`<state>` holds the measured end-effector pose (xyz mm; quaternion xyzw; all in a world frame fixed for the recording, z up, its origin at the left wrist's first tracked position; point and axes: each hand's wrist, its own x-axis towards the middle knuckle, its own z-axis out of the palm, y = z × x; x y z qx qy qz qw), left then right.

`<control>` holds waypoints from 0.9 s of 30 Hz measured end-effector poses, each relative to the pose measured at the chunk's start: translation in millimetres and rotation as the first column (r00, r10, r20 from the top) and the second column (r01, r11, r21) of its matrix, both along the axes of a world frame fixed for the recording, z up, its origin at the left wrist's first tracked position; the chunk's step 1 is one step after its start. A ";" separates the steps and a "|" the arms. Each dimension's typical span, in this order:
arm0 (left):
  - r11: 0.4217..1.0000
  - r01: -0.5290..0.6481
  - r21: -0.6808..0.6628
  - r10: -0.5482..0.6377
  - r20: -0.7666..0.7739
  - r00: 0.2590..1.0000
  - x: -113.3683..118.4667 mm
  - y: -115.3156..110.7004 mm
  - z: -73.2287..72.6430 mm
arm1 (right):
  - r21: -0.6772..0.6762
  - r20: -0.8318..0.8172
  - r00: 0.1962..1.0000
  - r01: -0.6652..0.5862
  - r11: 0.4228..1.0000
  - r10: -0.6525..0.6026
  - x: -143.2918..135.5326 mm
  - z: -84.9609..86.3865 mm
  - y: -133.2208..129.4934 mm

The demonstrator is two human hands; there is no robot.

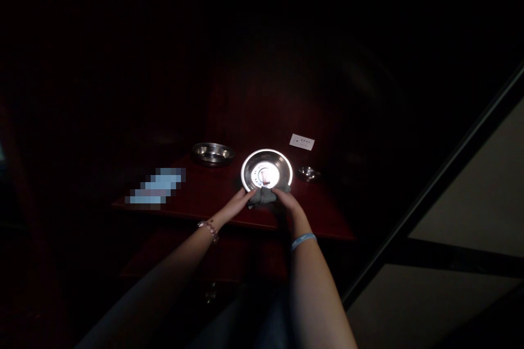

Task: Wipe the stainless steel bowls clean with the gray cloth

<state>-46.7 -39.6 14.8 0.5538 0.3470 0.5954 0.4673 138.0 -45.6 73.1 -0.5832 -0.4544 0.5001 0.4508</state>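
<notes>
A shiny round metal bowl [282,166] is tipped towards me above the dark red tabletop, with bright glare and a small reddish patch at its middle. My left hand [238,203] grips the near rim from the left, its thumb along the edge. From the right, my right hand [290,202] is closed on the same rim, with its thumb over a dark grey cloth [262,196]. That cloth is bunched over the near edge between both hands. The fingers under the bowl are hidden.
On the red table [225,211], another metal bowl [213,155] stands back left and a small metal dish [309,174] lies right. A white card [302,142] is behind. A blurred-out pale rectangle [158,186] lies left. A dark slanting frame [409,204] borders the right side.
</notes>
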 end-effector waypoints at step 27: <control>0.996 -0.087 -0.031 0.088 0.034 0.996 -2.4 -2.4 5.7 | -0.003 -0.037 0.999 -0.034 0.999 0.034 -4.1 -4.8 1.9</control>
